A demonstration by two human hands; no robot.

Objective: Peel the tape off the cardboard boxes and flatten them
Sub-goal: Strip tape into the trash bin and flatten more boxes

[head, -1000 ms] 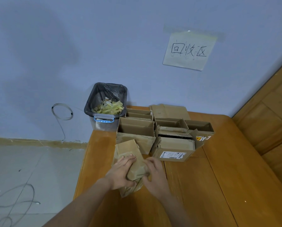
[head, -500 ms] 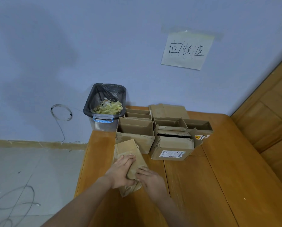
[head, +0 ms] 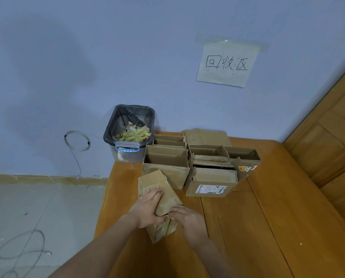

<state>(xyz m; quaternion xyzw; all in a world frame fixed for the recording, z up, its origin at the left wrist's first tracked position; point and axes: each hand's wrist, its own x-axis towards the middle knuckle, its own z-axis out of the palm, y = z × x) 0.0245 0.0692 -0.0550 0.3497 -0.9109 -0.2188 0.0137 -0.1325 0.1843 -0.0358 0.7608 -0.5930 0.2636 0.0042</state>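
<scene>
A small, partly flattened cardboard box point(head: 157, 182) lies slantwise on the wooden table point(head: 258, 227), in front of the other boxes. My left hand point(head: 147, 207) holds it from the left, fingers laid across its top and thumb round its near side. My right hand point(head: 187, 218) grips the near end of the same box, with curled fingertips at the edge of the folded part. A crumpled flap point(head: 161, 230) sticks out below both hands. I see no tape on it.
Behind stand several open cardboard boxes point(head: 165, 169), one with a white label point(head: 210, 188), and a flattened piece point(head: 206, 136) by the wall. A black-lined bin point(head: 132, 125) with yellowish tape scraps sits left of them. A wooden panel point(head: 332, 127) stands at the right.
My right hand has slid left and nearer along the box to its near end. My left hand has kept its hold on the box.
</scene>
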